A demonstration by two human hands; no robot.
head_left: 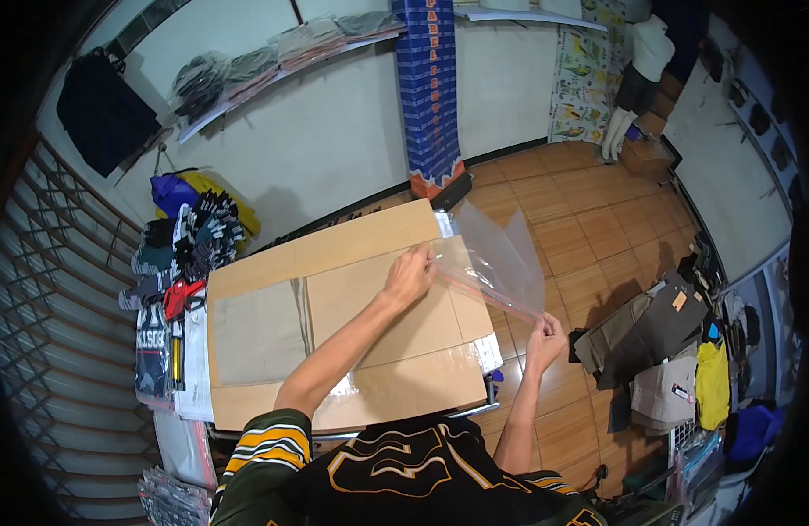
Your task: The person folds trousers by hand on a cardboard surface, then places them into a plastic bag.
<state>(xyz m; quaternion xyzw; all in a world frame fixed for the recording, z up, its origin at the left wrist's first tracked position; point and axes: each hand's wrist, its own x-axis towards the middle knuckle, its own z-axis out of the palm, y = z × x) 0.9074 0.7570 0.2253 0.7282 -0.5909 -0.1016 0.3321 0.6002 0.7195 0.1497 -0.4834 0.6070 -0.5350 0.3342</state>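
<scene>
A clear plastic bag (496,254) is stretched between my two hands, over the right end of the cardboard-topped table. My left hand (410,276) pinches one corner of its edge, above the cardboard (378,329). At the other corner, out past the table's right side, my right hand (546,337) pinches the same edge, which carries a reddish strip. The bag's body spreads away from me and looks flat. Folded beige-grey fabric, perhaps trousers, (260,333) lies on the left part of the cardboard, apart from both hands.
Socks (210,237) and packaged clothes (153,351) crowd the table's left end, beside a folding metal gate (62,307). To the right, folded garments (654,329) are piled up. A blue pillar (429,96) stands behind the table, and a mannequin (637,79) at the back right.
</scene>
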